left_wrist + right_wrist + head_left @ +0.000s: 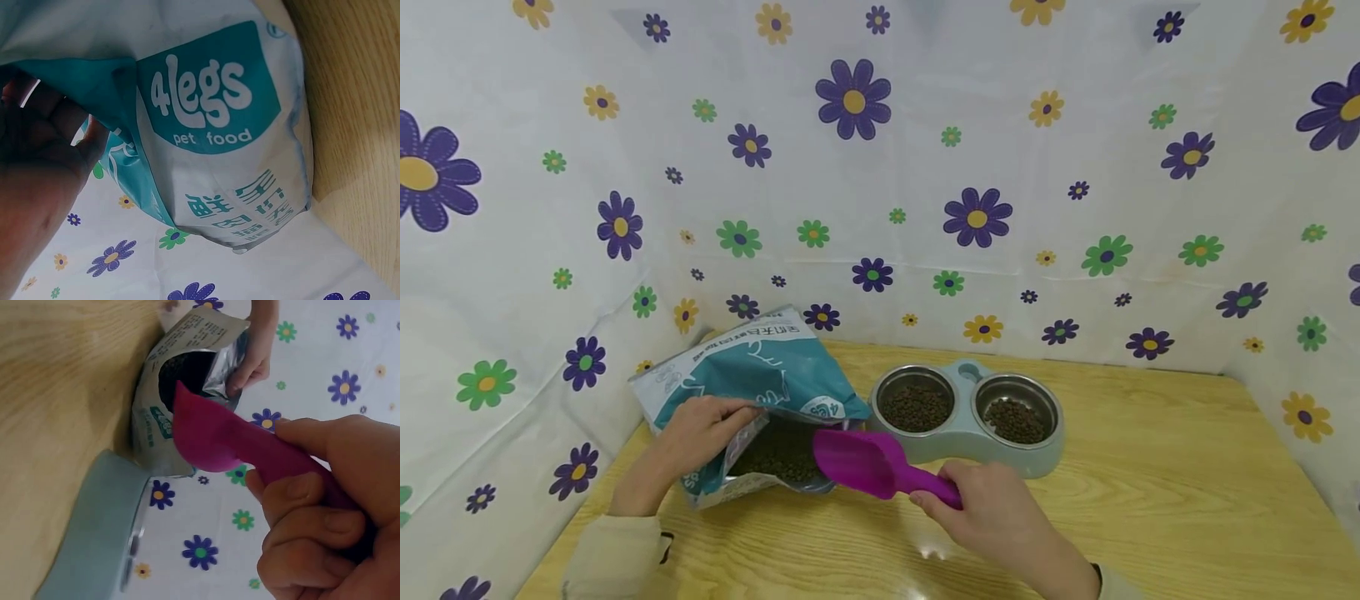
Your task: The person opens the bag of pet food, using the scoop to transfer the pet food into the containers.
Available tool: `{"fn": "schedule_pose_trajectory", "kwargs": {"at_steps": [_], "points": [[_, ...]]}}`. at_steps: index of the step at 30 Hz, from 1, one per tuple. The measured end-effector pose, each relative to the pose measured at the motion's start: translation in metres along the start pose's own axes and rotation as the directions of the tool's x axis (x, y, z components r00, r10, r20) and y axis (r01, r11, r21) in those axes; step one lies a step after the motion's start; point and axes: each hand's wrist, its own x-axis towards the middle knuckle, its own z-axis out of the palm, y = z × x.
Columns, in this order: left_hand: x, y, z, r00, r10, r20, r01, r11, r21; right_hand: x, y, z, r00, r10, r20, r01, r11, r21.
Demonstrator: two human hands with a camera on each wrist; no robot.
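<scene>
The left hand (700, 437) appears to pinch the rim of the pet food bag (793, 367), its fingertips partly hidden by the fold, and the depth of the dark kibble (778, 458) inside is lost in shadow. The bag lies on the table (1165, 467), its teal label reading "4Legs pet food" with Chinese characters nearby; fingers of the right hand (1000, 508) wrap the handle of a magenta plastic scoop (857, 460), its broad, hollow end at the bag's mouth.
</scene>
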Motion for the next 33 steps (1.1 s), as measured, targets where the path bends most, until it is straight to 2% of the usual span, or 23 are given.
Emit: {"fn": "schedule_pose_trajectory", "kwargs": {"at_steps": [2,4,8,9,12,15,18,20,23,25,27,29,33], "points": [[0.001,0.001,0.000,1.000,0.009,-0.002,-0.009,1.000,0.002,0.003,-0.006,0.005,0.993,-0.100,-0.061,0.088,0.982,-0.167],[0.002,0.001,0.000,1.000,0.017,-0.002,-0.017,1.000,0.005,0.005,-0.014,0.009,0.977,-0.181,-0.110,0.137,0.937,-0.321],[0.003,0.001,0.000,1.000,0.021,-0.003,-0.021,1.000,0.004,0.008,-0.031,0.019,0.951,-0.261,-0.168,0.146,0.855,-0.498],[0.003,0.001,0.000,1.000,0.022,-0.004,-0.022,1.000,0.007,0.008,-0.036,0.022,0.946,-0.270,-0.180,0.138,0.837,-0.530],[0.003,0.001,0.000,1.000,0.023,-0.006,-0.023,1.000,0.009,0.010,-0.049,0.029,0.953,-0.246,-0.177,0.098,0.803,-0.588],[0.003,0.001,0.000,1.000,0.022,-0.003,-0.022,1.000,0.010,0.013,-0.061,0.035,0.974,-0.176,-0.144,0.056,0.798,-0.600],[0.004,0.001,0.001,1.000,0.022,-0.002,-0.022,1.000,0.008,0.020,-0.068,0.037,0.990,-0.114,-0.085,0.048,0.834,-0.550],[0.004,0.001,0.001,1.000,0.016,0.002,-0.016,1.000,0.009,0.025,-0.068,0.038,0.997,-0.067,-0.042,0.040,0.887,-0.459],[0.002,0.001,0.000,1.000,0.003,0.005,-0.003,1.000,0.011,0.033,-0.062,0.039,0.999,0.029,0.039,-0.019,0.970,-0.243],[0.001,0.001,0.000,1.000,-0.009,0.006,0.009,1.000,0.016,0.039,-0.055,0.041,0.992,0.086,0.088,-0.078,0.993,-0.086],[0.000,0.001,0.000,1.000,-0.017,0.005,0.017,1.000,0.021,0.045,-0.048,0.044,0.984,0.116,0.138,-0.124,0.991,0.052],[0.000,0.000,0.000,1.000,-0.019,0.009,0.018,1.000,0.021,0.048,-0.042,0.047,0.976,0.127,0.178,-0.156,0.975,0.159],[0.000,0.001,0.000,1.000,-0.023,0.016,0.023,1.000,0.020,0.051,-0.033,0.050,0.956,0.165,0.241,-0.234,0.926,0.297]]}}
